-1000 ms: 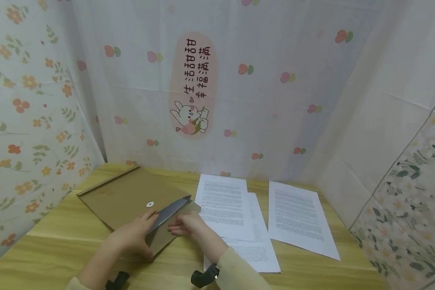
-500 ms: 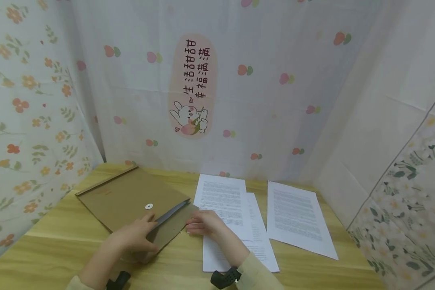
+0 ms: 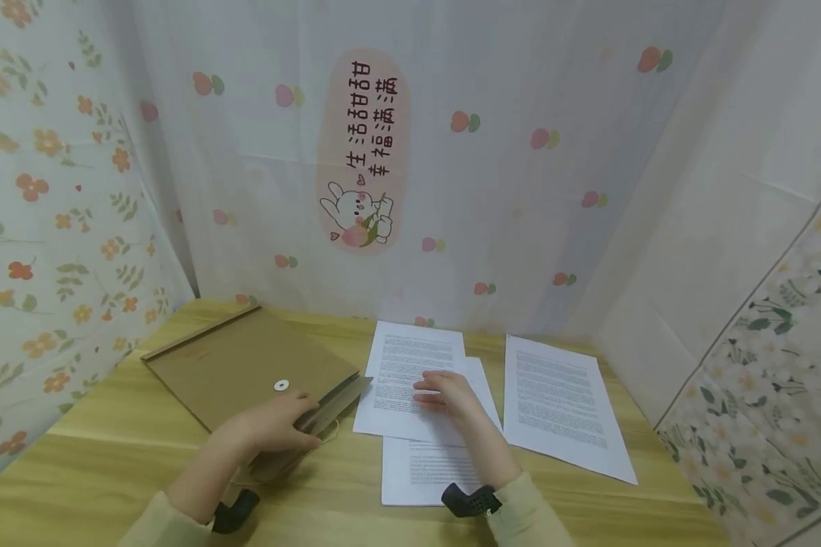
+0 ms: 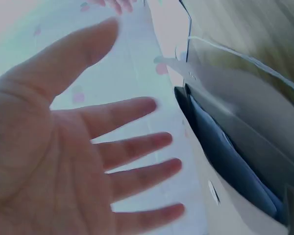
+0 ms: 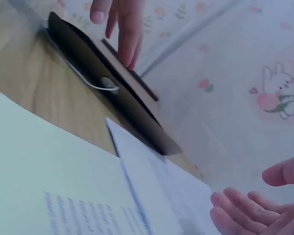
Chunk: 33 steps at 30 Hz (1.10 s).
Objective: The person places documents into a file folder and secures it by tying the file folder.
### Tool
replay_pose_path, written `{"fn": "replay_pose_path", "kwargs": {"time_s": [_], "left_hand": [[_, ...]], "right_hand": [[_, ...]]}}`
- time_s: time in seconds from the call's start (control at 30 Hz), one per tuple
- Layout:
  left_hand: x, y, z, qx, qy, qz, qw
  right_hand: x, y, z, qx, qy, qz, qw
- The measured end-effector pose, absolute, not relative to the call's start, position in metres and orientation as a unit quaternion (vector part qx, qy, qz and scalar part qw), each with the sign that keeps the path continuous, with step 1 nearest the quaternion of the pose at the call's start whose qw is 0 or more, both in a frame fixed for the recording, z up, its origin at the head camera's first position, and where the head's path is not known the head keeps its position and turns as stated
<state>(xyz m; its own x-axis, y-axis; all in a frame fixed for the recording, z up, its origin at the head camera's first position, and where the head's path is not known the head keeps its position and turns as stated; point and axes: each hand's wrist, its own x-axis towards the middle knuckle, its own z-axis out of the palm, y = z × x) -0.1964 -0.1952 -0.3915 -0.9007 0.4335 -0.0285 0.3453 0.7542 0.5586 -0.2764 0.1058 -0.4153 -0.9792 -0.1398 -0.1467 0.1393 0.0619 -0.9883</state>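
Note:
A brown string-tie document envelope [image 3: 246, 357] lies slanted on the table at the left, a white round button [image 3: 282, 385] on its face. Its flap [image 3: 345, 395] stands raised at the near right end, with a loose white string [image 4: 250, 59] beside it. Between the parted sides of its mouth, the left wrist view shows a dark inside. My left hand [image 3: 270, 425] is at this mouth, fingers spread in the left wrist view. Above the overlapping printed sheets [image 3: 410, 349] is my right hand [image 3: 451, 399], its fingers loosely bent and holding nothing.
Another printed sheet [image 3: 568, 403] lies to the right of the overlapping ones. Patterned curtains [image 3: 492, 190] hang behind and on both sides of the wooden table [image 3: 342, 509]. A black wrist device [image 3: 470, 501] sits on the right wrist.
My right hand has left the envelope's flap and moved right, over the printed sheets. The flap has risen from the table, baring more of the top sheet. My left hand stays by the mouth.

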Motion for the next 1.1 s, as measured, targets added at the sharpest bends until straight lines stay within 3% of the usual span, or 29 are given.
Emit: {"fn": "replay_pose_path", "kwargs": {"time_s": [0.17, 0.33, 0.5, 0.7, 1.1], "left_hand": [[-0.201, -0.173, -0.392, 0.196, 0.931, 0.307, 0.017], [-0.201, -0.145, -0.403, 0.183, 0.891, 0.415, 0.008], [-0.208, -0.120, -0.412, 0.163, 0.863, 0.478, 0.021], [-0.222, -0.105, -0.424, 0.175, 0.821, 0.540, 0.060], [-0.237, -0.088, -0.434, 0.172, 0.796, 0.574, 0.080]], "right_hand": [[-0.278, 0.127, -0.418, 0.031, 0.732, -0.678, 0.066], [-0.278, 0.149, -0.421, 0.032, 0.755, -0.653, 0.052], [-0.281, 0.166, -0.423, 0.043, 0.779, -0.625, 0.035], [-0.281, 0.176, -0.429, 0.059, 0.773, -0.630, 0.051], [-0.270, 0.184, -0.428, 0.042, 0.759, -0.646, 0.068]]}}
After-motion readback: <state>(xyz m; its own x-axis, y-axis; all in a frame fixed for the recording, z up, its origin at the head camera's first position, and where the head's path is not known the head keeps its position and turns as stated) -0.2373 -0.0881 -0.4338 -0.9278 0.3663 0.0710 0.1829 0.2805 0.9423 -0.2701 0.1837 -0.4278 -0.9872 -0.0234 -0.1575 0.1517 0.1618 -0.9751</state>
